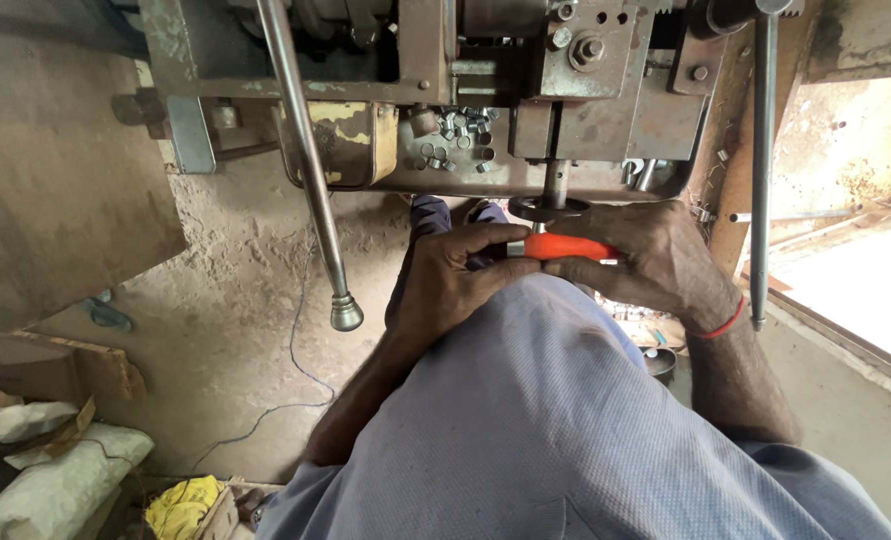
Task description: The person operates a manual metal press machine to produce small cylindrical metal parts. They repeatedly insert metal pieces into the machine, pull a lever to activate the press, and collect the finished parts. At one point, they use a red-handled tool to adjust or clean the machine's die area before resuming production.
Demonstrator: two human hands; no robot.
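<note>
Left hand [453,280] and right hand [656,258] both grasp an orange handle [566,246]. It lies just below the machine [586,110], near a long lever [306,160].

Pale blue-grey shirt [566,440] — bare forearms, red thread band [723,327] at right wrist.

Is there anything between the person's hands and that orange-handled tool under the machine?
No. Both the left hand and the right hand already grip the orange-handled tool directly, fingers wrapped on it, just below the machine's round spindle. Nothing visible lies between them.
</note>
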